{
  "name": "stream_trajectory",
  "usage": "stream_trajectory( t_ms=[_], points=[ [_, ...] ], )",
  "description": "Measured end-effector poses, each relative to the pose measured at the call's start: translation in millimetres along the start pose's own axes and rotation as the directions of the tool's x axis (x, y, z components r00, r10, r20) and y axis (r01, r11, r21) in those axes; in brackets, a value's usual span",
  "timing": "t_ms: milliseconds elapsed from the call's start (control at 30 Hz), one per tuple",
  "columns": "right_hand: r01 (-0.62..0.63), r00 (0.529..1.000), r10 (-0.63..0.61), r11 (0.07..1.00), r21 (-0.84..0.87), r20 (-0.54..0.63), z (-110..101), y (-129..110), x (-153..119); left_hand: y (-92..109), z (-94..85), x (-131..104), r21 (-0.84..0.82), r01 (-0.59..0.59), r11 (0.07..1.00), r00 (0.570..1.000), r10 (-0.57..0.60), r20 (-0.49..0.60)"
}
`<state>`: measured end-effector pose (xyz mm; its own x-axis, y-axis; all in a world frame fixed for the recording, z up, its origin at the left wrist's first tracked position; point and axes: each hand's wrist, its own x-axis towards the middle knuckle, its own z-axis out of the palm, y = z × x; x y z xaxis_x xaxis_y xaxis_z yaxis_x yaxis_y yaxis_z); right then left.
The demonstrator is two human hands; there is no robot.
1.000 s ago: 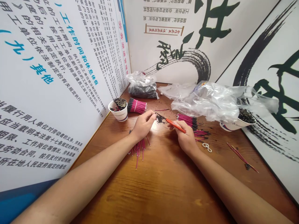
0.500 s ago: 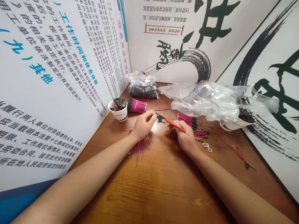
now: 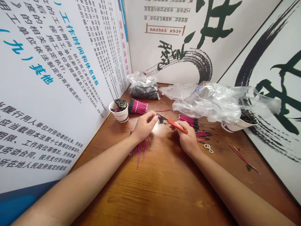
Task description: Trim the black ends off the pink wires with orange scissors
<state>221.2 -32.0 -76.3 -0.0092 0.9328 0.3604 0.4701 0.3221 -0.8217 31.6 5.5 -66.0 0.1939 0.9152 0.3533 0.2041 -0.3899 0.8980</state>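
Note:
My right hand is closed around a slim orange-handled tool, whose thin dark tip points left and reaches the fingertips of my left hand. The left thumb and forefinger are pinched together; whatever lies between them is too small to make out. A loose bunch of pink-red wires lies under my left wrist, partly hidden by it. Dark crumbs are scattered on the table between the hands. Beside my right hand lies a stack of pink wires with black ends, with looser wires in front.
A paper cup of black pieces and a tied wire bundle stand at back left, near a bag of black material. Clear plastic bags partly cover another cup. A white tie lies right. Panels border the table.
My right hand and the orange-handled tool have shifted very slightly to the right. The left hand has hardly moved.

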Motion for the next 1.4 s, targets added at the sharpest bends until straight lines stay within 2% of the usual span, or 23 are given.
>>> stream_trajectory(
  t_ms=[667, 833, 1033, 1200, 1400],
  points=[
    [0.007, 1.000, -0.007, 0.999, -0.031, 0.017, 0.7, 1.5, 0.3, -1.8, 0.0, 0.1, -0.021, 0.031, 0.999, 1.000, -0.031, 0.001],
    [0.000, 1.000, 0.001, 1.000, -0.028, 0.018, 0.5, 0.8, 0.5, -0.9, -0.2, 1.4, -0.012, -0.003, 1.000, 1.000, 0.003, -0.023],
    [-0.016, 1.000, 0.016, 1.000, -0.017, 0.010, 0.0, -1.7, 0.7, 1.2, 1.3, 0.9, -0.112, 0.059, 0.992, 0.997, -0.054, 0.052],
    [-0.029, 0.999, 0.029, 1.000, 0.010, -0.034, 1.2, -0.6, -0.7, -2.6, 1.3, 0.7, -0.104, 0.078, 0.992, 0.996, -0.073, 0.051],
    [-0.041, 0.998, 0.042, 0.999, 0.015, -0.036, 2.2, 2.1, -1.5, -7.4, 0.2, 1.2, -0.106, 0.038, 0.994, 0.998, -0.033, 0.053]
  ],
)
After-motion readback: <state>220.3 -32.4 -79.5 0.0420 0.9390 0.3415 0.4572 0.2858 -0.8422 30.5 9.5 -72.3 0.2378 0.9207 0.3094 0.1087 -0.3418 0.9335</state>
